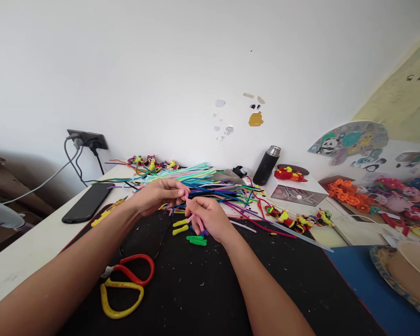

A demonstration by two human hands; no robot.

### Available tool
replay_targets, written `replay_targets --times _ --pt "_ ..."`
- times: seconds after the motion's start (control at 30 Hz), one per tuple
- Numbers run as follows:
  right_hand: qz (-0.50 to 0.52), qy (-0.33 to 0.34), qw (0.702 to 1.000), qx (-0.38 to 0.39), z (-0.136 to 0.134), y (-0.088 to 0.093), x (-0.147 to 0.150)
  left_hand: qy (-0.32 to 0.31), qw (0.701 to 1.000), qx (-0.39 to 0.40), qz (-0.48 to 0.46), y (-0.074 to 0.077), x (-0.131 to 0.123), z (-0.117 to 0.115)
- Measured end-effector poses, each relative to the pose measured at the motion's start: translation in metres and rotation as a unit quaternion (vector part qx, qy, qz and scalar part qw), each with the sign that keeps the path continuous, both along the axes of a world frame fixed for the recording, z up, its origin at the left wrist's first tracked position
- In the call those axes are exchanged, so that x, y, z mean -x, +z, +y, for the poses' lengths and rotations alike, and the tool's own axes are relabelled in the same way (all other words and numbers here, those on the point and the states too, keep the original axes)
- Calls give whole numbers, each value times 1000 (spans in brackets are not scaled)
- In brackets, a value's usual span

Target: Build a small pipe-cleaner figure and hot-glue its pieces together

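A left hand point(164, 195) and a right hand point(210, 215), fingers closed narrow, held one bent strip of fuzzy pink pipe cleaner point(186, 194) between them, above the far edge of a black mat point(203, 289). Just beside the right hand lay two short yellow fuzzy pieces point(180, 229) and two bright green fuzzy pieces point(197, 241); some blue and purple bits, partly hidden by that hand, could not be counted. One pair of scissors with a red and a yellow handle loop point(122, 284) lay towards the mat's left edge. One black smartphone point(87, 203) rested near the left edge of the white table point(28, 261). Along the table's back edge were a heap of many-coloured pipe cleaners point(196, 174), too tangled to count, one black bottle with a silver cap point(267, 165) and one white box with a clear front point(297, 195).
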State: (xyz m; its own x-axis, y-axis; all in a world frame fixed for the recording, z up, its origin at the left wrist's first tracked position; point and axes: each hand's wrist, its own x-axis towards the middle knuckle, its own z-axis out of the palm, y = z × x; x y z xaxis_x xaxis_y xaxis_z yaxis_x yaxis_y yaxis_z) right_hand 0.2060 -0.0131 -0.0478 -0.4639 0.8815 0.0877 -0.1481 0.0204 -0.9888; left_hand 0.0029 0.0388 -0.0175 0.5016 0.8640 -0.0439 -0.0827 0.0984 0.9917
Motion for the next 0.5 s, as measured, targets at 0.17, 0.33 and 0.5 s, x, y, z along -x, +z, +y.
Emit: replay_targets --times 0.17,0.33,0.5 --pt "-11 7 1000 12 -1 0 0 -35 999 -24 17 1 1 -3" --pt "24 20 999 31 -1 -1 -1 -41 997 -51 29 2 3 -3" --pt "3 2 1000 28 1 -4 1 -23 994 -76 74 5 -1 -5"
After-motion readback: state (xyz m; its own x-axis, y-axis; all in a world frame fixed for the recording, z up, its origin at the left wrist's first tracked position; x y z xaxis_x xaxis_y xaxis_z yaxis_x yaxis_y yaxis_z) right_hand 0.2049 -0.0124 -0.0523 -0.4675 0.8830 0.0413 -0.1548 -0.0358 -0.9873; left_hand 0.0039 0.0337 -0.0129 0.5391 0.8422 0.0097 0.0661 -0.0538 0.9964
